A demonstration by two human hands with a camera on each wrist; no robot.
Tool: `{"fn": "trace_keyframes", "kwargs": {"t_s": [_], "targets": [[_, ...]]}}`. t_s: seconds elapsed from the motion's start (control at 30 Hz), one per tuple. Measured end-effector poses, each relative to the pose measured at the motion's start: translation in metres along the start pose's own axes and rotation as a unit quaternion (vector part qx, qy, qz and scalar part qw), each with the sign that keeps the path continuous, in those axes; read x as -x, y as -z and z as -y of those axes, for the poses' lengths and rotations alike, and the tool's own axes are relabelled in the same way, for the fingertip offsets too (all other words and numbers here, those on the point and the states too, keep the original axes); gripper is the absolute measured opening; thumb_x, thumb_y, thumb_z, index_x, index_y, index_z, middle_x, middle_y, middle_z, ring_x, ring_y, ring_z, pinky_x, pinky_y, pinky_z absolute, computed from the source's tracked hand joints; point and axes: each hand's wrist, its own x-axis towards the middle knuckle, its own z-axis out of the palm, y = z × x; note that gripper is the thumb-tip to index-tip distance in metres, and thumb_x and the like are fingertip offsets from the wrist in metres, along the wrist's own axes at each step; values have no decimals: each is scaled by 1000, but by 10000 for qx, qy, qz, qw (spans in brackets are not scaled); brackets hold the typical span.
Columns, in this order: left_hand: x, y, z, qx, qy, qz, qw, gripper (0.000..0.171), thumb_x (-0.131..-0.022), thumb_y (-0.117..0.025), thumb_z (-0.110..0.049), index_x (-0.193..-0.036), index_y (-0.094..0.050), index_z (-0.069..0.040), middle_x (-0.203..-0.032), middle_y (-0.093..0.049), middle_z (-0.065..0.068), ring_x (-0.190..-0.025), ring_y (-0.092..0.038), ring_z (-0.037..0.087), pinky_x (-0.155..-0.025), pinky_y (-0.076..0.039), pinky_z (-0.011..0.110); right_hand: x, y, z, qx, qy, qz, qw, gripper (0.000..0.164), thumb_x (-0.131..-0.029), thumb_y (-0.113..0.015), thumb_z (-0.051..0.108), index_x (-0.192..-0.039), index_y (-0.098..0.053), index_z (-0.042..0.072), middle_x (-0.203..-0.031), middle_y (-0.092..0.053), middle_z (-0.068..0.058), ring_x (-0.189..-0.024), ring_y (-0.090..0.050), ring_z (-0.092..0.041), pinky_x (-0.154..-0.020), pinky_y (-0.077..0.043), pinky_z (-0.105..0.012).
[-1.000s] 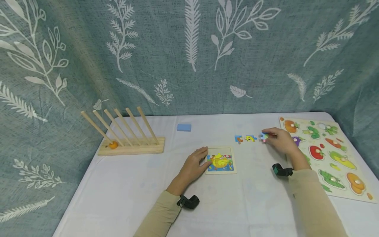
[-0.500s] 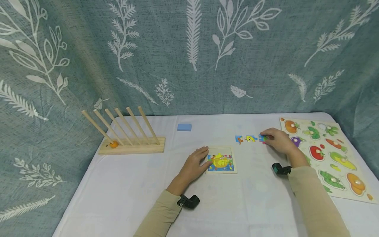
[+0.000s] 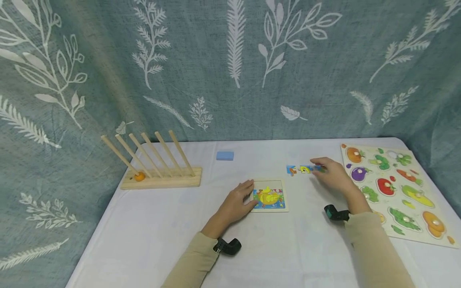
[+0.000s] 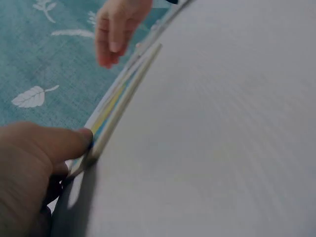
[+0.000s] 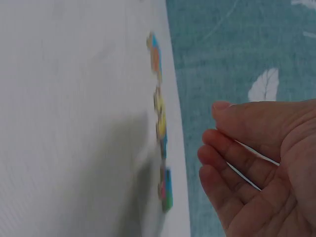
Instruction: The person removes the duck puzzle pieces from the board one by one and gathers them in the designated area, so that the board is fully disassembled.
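Three loose pieces (image 3: 305,169) line the counter (image 3: 162,232)! Our right grip (image 3: 333,175) has just released the third piece (image 5: 166,190) and hovers empty, seemingly free again, while our relaxed left grip (image 3: 233,205) touches the puzzle board (image 3: 268,184).

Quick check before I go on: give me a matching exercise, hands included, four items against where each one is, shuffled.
1. left hand
2. orange bead
3. right hand
4. blue block

A. toward the table's far edge
B. touching the puzzle tray
C. near the loose pieces, holding nothing
D. at the leftmost peg's foot

Pairs: 1-B, 2-D, 3-C, 4-A
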Motion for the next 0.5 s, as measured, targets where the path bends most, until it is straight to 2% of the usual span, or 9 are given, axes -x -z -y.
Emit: {"fn": "trace_keyframes", "kwargs": {"t_s": [0.17, 0.37, 0.5], "targets": [[7, 2, 1, -89, -147, 163, 9997, 57, -89, -66, -24, -134, -48, 6, -145, -43, 17, -136, -40, 30, -115, -33, 44, 3, -20, 20, -359, 478, -26, 9982, 38, -91, -61, 7, -127, -55, -5, -126, -56, -25, -115, -54, -43, -100, -47, -53], [14, 4, 1, -105, -180, 234, 9995, 57, -90, -65, -28, -134, -49, 5, -145, -45, 14, -136, -40, 27, -116, -31, 40, 4, -43, 50, -1020, 804, 412, 9907, 38, -91, -61, 4, -127, -55, -6, -127, -57, -22, -117, -54, -38, -101, -48, -48], [15, 4, 2, 84, -101, 204, 9997, 58, -90, -65, -29, -135, -49, 4, -145, -44, 13, -136, -40, 26, -116, -31, 39, 4, -57, 69, -1310, 1034, 762, 9830, 39, -91, -62, 6, -127, -55, -6, -126, -58, -21, -117, -55, -37, -101, -49, -47]]}}
